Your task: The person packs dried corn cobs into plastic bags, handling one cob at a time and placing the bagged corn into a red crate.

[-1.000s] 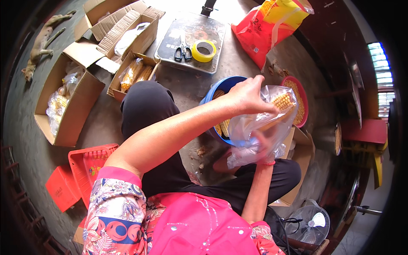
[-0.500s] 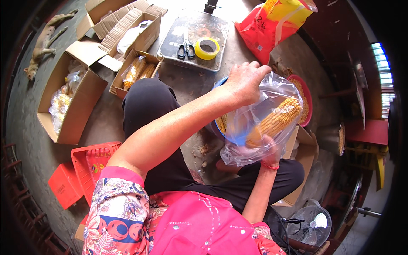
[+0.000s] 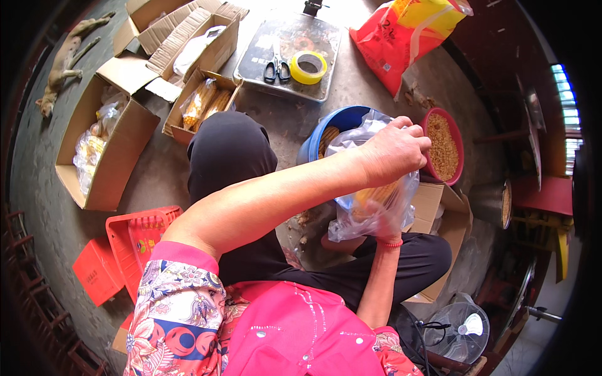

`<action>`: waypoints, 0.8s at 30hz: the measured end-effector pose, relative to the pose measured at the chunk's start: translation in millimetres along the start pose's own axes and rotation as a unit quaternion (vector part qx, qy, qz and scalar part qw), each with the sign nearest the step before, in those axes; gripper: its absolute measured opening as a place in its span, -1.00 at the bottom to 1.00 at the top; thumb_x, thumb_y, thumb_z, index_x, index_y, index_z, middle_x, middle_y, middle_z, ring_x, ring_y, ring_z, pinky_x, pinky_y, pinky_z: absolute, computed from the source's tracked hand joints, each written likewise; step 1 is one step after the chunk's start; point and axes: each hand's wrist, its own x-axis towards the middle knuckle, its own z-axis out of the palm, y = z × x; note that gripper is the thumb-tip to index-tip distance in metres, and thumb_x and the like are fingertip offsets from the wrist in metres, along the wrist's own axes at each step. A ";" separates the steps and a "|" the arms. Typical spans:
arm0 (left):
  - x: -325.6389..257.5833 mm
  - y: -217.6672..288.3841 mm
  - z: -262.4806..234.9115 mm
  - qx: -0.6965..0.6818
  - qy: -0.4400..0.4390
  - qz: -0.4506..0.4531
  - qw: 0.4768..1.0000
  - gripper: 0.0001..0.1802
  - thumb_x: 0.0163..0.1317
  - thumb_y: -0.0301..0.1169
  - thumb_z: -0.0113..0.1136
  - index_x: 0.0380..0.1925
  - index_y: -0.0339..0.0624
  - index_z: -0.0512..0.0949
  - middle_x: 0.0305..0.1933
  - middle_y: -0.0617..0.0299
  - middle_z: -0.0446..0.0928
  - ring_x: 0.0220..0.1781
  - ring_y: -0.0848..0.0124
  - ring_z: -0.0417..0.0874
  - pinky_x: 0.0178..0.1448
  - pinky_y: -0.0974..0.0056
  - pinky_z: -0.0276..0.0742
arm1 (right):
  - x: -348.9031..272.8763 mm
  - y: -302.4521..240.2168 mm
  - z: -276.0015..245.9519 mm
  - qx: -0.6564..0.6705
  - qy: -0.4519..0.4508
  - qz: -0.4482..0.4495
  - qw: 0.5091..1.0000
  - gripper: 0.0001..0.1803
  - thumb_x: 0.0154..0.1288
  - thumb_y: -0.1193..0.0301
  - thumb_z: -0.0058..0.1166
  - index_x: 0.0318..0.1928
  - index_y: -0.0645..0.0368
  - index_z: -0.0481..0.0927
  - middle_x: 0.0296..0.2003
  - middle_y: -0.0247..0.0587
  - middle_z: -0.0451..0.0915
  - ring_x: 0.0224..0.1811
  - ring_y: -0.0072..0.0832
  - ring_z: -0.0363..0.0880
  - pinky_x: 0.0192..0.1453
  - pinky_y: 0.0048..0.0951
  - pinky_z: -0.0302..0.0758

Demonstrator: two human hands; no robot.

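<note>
My left hand (image 3: 398, 150) pinches the upper edge of a clear plastic bag (image 3: 404, 194), its arm stretched across in front of me. Below it, my right hand (image 3: 384, 220), somewhat blurred and wearing a red bracelet, grips the lower part of the same bag. Inside the bag a yellow corn cob (image 3: 373, 197) shows through the film, partly hidden by my left hand. Behind the bag stands a blue tub (image 3: 308, 150) with more corn cobs in it. Right of it is a pink basin (image 3: 444, 149) full of loose kernels.
Cardboard boxes with bagged corn, one of them a long box (image 3: 122, 163), stand at the left. Scissors (image 3: 276, 70) and yellow tape (image 3: 308, 67) lie on a scale (image 3: 251, 62). Also around are a red sack (image 3: 392, 47), red basket (image 3: 119, 235), fan (image 3: 458, 329) and lying animal (image 3: 59, 66).
My left hand has moved right and down, folding the bag's top over the cob. The bag has drawn lower and closer in, uncovering more of the blue tub and pink basin.
</note>
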 end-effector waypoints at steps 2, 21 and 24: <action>-0.9 1.0 3.2 0.004 0.010 0.011 1.000 -0.90 -0.17 -0.39 0.15 -0.55 -0.01 0.57 -0.32 0.37 0.46 -0.07 0.38 0.48 0.15 0.22 0.28 | -0.9 -6.7 6.8 0.005 0.005 0.004 1.000 -0.14 -0.10 0.56 0.21 0.27 0.21 0.11 0.08 -0.20 0.31 0.12 -0.40 0.33 0.20 -0.36 0.30; -25.0 0.5 -18.9 -0.307 -0.264 -0.338 0.849 0.15 -0.25 -0.07 0.41 0.22 -0.55 0.02 -0.03 -0.35 0.41 0.10 -0.07 0.43 0.17 0.14 0.35 | -14.4 16.5 -44.2 0.233 0.228 0.009 0.945 -0.54 0.13 0.52 0.07 0.08 0.16 0.36 -0.07 -0.25 0.45 -0.06 -0.49 0.45 0.05 -0.40 0.44; -40.3 1.0 -0.5 -0.305 -0.333 -0.326 0.831 -0.11 -0.24 -0.10 0.40 0.05 -0.46 0.31 -0.18 -0.19 0.53 -0.08 0.04 0.57 -0.02 0.15 0.47 | -4.4 -1.3 -31.5 0.250 0.270 -0.008 0.930 -0.55 0.13 0.53 0.07 0.07 0.17 0.36 -0.08 -0.25 0.45 -0.06 -0.49 0.45 0.04 -0.41 0.44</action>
